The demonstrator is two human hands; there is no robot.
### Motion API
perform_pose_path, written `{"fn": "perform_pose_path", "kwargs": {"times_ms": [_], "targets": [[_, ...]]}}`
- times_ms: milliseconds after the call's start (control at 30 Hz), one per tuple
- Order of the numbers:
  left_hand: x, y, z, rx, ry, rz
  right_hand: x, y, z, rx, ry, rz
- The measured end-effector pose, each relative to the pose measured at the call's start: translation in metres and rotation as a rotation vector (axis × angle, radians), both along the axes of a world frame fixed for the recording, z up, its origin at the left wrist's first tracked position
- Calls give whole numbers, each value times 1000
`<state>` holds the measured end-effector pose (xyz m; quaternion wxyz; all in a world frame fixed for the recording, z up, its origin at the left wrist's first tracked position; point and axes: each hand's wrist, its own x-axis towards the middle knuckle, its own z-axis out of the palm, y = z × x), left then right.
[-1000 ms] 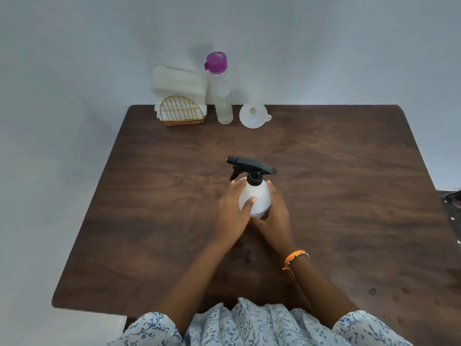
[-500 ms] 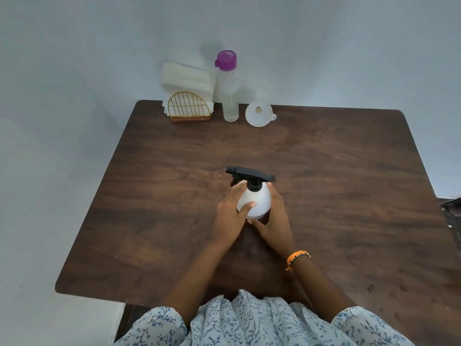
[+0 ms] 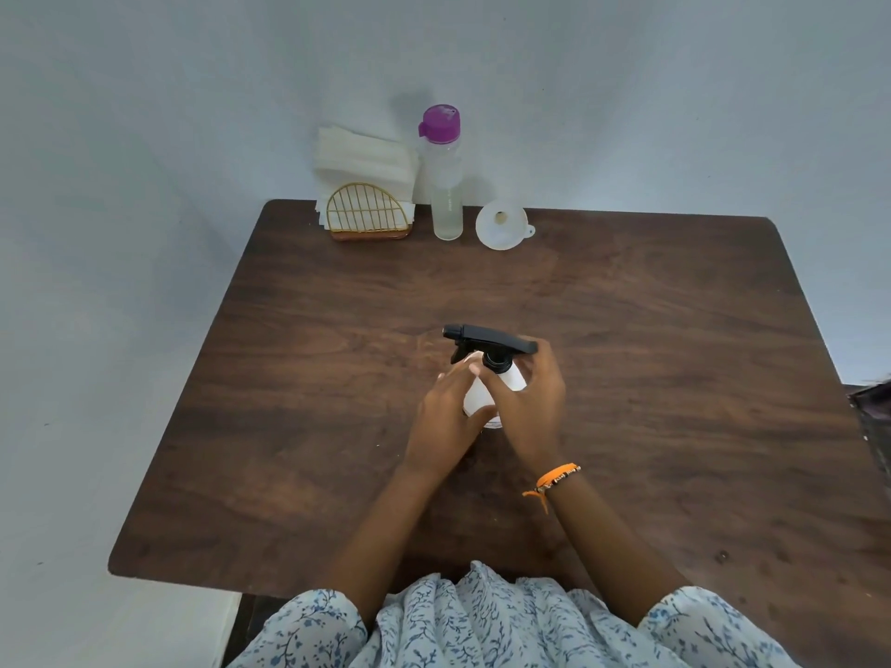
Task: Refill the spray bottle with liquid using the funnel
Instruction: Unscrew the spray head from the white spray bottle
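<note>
A white spray bottle with a black trigger head stands upright in the middle of the dark wooden table. My left hand wraps the bottle's body from the left. My right hand is up at the black collar under the trigger head, fingers curled around the neck. At the table's far edge stand a clear bottle with a purple cap, partly filled with liquid, and a white funnel lying mouth up to its right.
A gold wire holder with white napkins sits at the far left of the table's back edge, against the pale wall. A dark object shows past the table's right edge.
My right hand has risen from the bottle's lower right side to the neck under the trigger head. The left hand stays on the bottle's body. The camera has tilted slightly.
</note>
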<state>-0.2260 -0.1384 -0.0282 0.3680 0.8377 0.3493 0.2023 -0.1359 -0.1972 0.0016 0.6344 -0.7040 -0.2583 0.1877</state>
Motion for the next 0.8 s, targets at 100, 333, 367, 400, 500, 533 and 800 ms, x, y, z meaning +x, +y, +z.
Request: {"fn": "perform_pose_path", "kwargs": {"times_ms": [100, 333, 367, 400, 500, 533, 800], "targets": [[-1, -1, -3, -20, -32, 7, 1, 0, 0, 31, -2, -16], [-2, -1, -5, -75, -61, 3, 6, -4, 4, 33, -73, 94], [-2, -2, -4, -82, -61, 3, 11, -6, 6, 9, -78, 152], [-1, -2, -3, -93, -57, 9, 17, -8, 5, -19, -75, 224], [0, -3, 1, -154, -75, 38, 39, -12, 4, -141, -117, 431], [-1, -4, 2, -163, -85, 32, 45, -13, 6, -162, -137, 501], [-1, -3, 0, -150, -73, 32, 24, -21, 5, -106, -127, 336]]}}
